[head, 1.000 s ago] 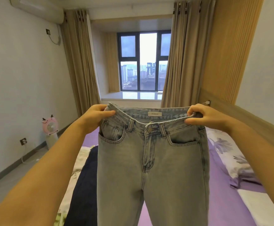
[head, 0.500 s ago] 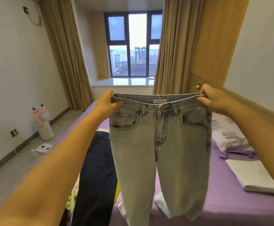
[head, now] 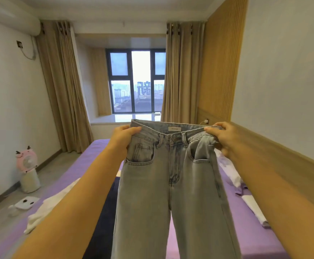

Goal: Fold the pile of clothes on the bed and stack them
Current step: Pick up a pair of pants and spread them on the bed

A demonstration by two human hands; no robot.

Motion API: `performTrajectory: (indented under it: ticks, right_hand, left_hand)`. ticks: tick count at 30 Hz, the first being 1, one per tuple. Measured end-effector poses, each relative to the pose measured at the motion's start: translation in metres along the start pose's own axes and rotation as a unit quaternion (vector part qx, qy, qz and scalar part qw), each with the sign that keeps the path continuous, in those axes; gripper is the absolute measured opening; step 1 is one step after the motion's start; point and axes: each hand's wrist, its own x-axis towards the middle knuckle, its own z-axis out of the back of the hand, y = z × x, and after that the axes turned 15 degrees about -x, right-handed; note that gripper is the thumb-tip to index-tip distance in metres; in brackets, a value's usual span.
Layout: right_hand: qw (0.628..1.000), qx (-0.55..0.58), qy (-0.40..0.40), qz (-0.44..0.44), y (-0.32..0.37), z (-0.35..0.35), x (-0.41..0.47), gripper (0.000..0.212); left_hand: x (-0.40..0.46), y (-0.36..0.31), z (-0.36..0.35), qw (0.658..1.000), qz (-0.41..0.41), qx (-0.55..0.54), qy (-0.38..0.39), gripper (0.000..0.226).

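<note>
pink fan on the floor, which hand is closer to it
Left. The left hand grips the jeans waistband on the pink fan side; the right hand grips the opposite end.

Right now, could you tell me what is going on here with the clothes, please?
A person is holding up a pair of light blue jeans by the waistband, the left hand gripping one corner and the right hand the other, so the legs hang down over the purple bed. The jeans are not yet folded. A dark navy garment and a white garment lie unfolded on the bed behind them.
</note>
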Motion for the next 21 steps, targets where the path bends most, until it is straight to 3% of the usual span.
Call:
performTrajectory:
  ticks: [4,7,10,15,18,21]
  right_hand:
    - [0.988,0.076,0.123,0.055,0.028,-0.026,-0.033,0.019]
    - [0.97,-0.01,0.198,0.14,0.045,-0.047,-0.052,0.029]
    - [0.947,-0.138,0.183,0.225,0.055,-0.052,-0.06,0.026]
    - [0.911,-0.268,0.157,0.273,0.061,-0.055,-0.061,0.017]
    - [0.919,-0.25,0.124,0.28,0.06,-0.059,-0.056,0.015]
    - [0.936,-0.184,0.147,0.261,0.061,-0.056,-0.046,0.013]
  left_hand:
    - [-0.024,0.006,-0.03,0.998,-0.015,-0.022,0.052,0.015]
    - [-0.038,0.015,-0.048,0.995,-0.023,-0.022,0.093,0.021]
    - [-0.045,0.017,-0.049,0.991,-0.03,-0.053,0.123,0.011]
    - [-0.045,0.015,-0.046,0.985,-0.058,-0.087,0.134,0.013]
    - [-0.041,0.014,-0.046,0.98,-0.055,-0.081,0.175,0.022]
    - [-0.038,0.011,-0.042,0.964,-0.06,-0.055,0.255,0.028]
